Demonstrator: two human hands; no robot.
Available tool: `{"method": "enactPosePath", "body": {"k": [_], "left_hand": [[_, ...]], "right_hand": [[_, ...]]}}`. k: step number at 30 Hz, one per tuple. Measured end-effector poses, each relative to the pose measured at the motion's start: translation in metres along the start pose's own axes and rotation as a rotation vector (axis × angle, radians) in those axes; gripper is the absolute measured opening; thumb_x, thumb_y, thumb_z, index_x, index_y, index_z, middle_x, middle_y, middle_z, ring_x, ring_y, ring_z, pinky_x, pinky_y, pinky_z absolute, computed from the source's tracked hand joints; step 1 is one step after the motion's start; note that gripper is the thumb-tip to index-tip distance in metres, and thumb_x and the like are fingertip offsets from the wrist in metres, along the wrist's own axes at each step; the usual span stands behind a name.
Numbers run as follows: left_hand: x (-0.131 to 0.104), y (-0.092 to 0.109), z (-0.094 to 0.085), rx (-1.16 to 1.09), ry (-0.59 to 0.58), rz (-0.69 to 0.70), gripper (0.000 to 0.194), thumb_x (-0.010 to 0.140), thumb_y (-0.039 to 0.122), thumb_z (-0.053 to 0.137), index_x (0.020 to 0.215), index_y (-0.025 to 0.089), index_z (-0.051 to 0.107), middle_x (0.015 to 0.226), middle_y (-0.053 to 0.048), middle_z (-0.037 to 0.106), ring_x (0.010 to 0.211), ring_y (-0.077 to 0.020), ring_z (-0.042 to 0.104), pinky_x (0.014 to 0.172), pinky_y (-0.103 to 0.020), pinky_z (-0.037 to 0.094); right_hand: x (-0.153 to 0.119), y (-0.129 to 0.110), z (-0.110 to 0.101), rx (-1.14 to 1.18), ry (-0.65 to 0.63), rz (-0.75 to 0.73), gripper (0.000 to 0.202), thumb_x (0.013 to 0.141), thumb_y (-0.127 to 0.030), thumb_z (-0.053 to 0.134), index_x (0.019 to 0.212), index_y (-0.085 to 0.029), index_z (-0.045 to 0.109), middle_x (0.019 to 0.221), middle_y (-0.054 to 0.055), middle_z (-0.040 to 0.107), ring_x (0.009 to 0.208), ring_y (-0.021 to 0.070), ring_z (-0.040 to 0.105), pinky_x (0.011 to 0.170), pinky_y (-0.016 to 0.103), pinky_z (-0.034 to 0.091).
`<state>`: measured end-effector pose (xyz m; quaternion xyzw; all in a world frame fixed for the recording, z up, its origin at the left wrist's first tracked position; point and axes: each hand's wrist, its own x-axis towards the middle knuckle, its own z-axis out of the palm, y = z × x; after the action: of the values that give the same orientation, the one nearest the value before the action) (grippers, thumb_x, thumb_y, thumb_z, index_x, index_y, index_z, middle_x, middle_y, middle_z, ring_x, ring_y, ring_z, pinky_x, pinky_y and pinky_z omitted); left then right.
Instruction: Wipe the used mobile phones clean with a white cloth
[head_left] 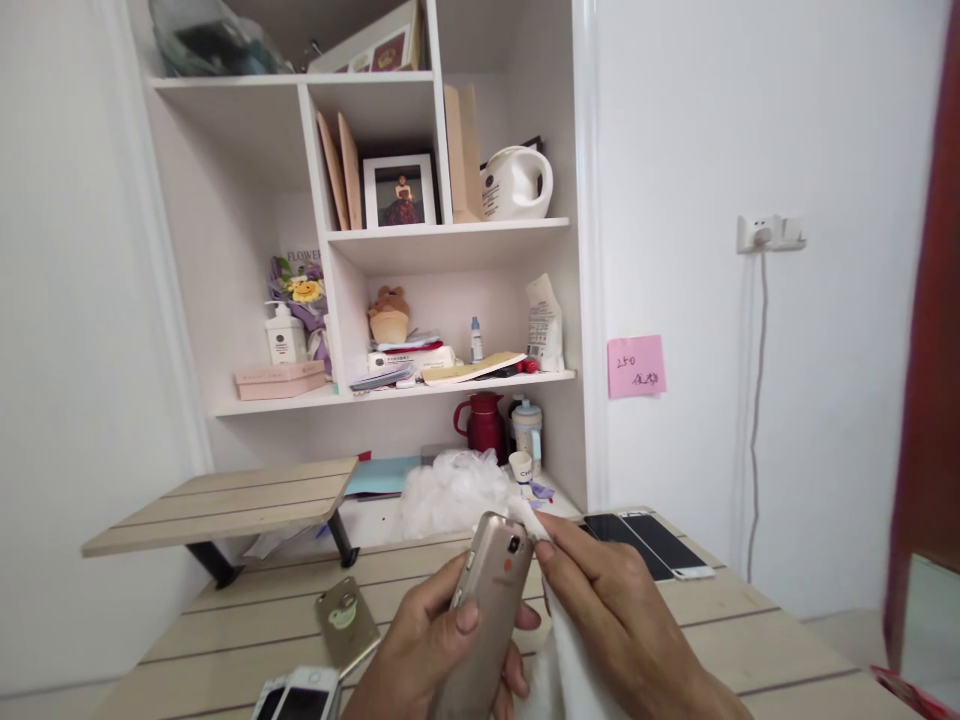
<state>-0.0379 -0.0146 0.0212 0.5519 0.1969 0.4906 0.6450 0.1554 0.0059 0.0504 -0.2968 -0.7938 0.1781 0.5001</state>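
A red jug (482, 423) stands under the shelf (450, 232), beside a plastic bag (450, 490). Two dark screens (649, 543) lie on the desk (750, 630). A pink note (636, 366) sticks on the wall.

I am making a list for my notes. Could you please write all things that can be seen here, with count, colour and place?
phone: 1, gold, back up, in left hand
cloth: 1, white, in right hand, touching phone's top
phone case: 1, olive, on table, left of the hands
other phones: 2, black and white, on table at right; more at bottom edge
plastic bag: 1, clear, behind hands
jug: 1, red, under shelf
kettle: 1, white, upper shelf
photo frame: 1, white, upper shelf
note: 1, pink, on wall
table: 1, light wood
left hand: 1, grips phone
right hand: 1, pinches cloth
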Motion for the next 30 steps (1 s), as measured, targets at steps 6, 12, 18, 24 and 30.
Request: {"method": "enactPosePath", "body": {"k": [6,12,18,24,30], "left_hand": [[-0.001,-0.006,-0.003,-0.265,0.001,-0.288,0.088,0.087,0.075,0.029,0.108,-0.001,0.068,0.078,-0.019,0.072,0.062,-0.0185,0.068,0.06,-0.026,0.048],[0.003,-0.009,-0.005,-0.333,-0.046,-0.313,0.101,0.084,0.08,0.016,0.103,-0.004,0.069,0.074,-0.02,0.073,0.063,-0.0222,0.07,0.061,-0.028,0.049],[0.003,-0.009,-0.003,-0.33,-0.041,-0.383,0.105,0.081,0.083,0.015,0.101,-0.005,0.069,0.073,-0.021,0.074,0.062,-0.0235,0.072,0.061,-0.029,0.049],[0.004,-0.009,-0.003,-0.318,-0.021,-0.383,0.097,0.087,0.075,0.014,0.102,-0.004,0.068,0.073,-0.019,0.074,0.062,-0.0202,0.072,0.063,-0.025,0.047],[0.005,-0.011,-0.005,-0.314,-0.023,-0.381,0.097,0.087,0.075,0.014,0.104,-0.004,0.068,0.075,-0.02,0.074,0.062,-0.0207,0.071,0.062,-0.026,0.045]], "right_hand": [[-0.002,0.0,0.002,0.052,0.022,-0.001,0.033,0.102,-0.037,0.036,0.098,-0.018,0.062,0.071,0.002,0.06,0.062,0.0169,0.055,0.062,0.028,0.045],[-0.004,-0.005,0.001,0.142,0.009,0.038,0.032,0.102,-0.039,0.038,0.093,-0.019,0.061,0.066,0.0,0.058,0.06,0.0165,0.056,0.061,0.028,0.046],[-0.007,0.001,0.003,0.195,0.041,0.056,0.037,0.101,-0.044,0.04,0.086,-0.02,0.063,0.066,0.002,0.061,0.061,0.0176,0.058,0.059,0.028,0.05],[-0.003,-0.005,-0.001,0.263,0.023,0.11,0.04,0.1,-0.049,0.043,0.077,-0.02,0.06,0.063,0.001,0.061,0.061,0.0176,0.061,0.058,0.028,0.051],[-0.002,-0.009,-0.002,0.324,-0.01,0.148,0.045,0.1,-0.054,0.039,0.077,-0.02,0.058,0.058,0.0,0.058,0.057,0.0173,0.062,0.057,0.028,0.053]]}}
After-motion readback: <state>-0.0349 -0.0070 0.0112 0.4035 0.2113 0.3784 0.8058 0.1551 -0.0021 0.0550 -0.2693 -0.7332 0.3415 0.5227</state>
